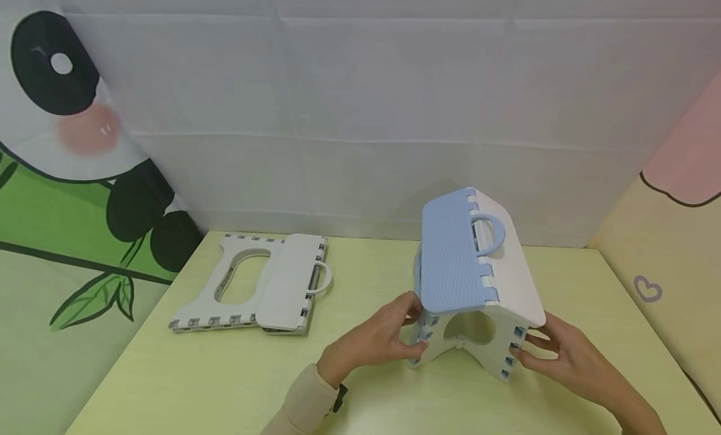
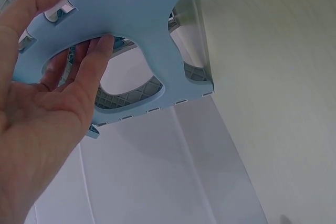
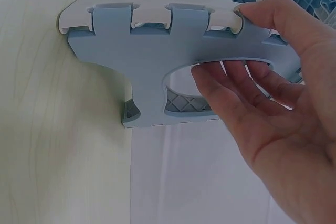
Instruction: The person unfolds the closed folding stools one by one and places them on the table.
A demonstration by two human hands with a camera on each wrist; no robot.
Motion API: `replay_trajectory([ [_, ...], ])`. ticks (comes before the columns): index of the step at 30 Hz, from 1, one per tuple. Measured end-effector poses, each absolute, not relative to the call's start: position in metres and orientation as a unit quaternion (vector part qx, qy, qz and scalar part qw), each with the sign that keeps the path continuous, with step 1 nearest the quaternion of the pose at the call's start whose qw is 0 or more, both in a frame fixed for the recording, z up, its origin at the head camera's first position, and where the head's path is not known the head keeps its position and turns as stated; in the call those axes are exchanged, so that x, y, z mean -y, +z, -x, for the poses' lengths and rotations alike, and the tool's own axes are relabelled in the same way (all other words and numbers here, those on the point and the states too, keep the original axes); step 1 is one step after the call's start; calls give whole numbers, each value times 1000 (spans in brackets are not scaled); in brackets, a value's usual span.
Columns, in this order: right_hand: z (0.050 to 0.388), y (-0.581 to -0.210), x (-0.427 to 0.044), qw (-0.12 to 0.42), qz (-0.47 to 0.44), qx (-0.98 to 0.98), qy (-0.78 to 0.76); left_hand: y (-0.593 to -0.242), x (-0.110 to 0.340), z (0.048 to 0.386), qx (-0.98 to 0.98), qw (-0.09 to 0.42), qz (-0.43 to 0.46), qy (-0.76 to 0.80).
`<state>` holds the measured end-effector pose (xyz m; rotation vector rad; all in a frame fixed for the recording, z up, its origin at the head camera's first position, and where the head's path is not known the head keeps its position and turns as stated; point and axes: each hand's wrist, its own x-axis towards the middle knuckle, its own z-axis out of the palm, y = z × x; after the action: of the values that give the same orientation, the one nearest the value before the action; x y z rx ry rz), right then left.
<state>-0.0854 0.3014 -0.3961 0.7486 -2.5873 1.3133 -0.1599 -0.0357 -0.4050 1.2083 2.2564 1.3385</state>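
A blue and white folding step stool (image 1: 453, 253) stands partly unfolded on the table, its two top halves meeting in a raised ridge with a blue loop handle (image 1: 496, 235). My left hand (image 1: 374, 338) grips the left side. In the left wrist view, its fingers hook into the oval opening of the blue leg panel (image 2: 136, 11), with the thumb over the hinged edge. On the opposite side my right hand (image 1: 574, 360) holds the other blue leg panel (image 3: 147, 61) the same way, fingertips in its opening. Between both sides shows a white end panel (image 1: 487, 350) with a hole.
A second folding stool (image 1: 287, 278), white and folded flat, lies to the left on the pale yellow table (image 1: 225, 385). Behind the table hangs a white cloth (image 1: 360, 109), with printed cartoon panels at the left and right.
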Motion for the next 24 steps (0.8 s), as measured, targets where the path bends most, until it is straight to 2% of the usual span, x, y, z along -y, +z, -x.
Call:
replay_trajectory([
  [24, 83, -391, -304, 48, -224, 870, 436, -401, 37, 159, -773, 128, -422, 456],
])
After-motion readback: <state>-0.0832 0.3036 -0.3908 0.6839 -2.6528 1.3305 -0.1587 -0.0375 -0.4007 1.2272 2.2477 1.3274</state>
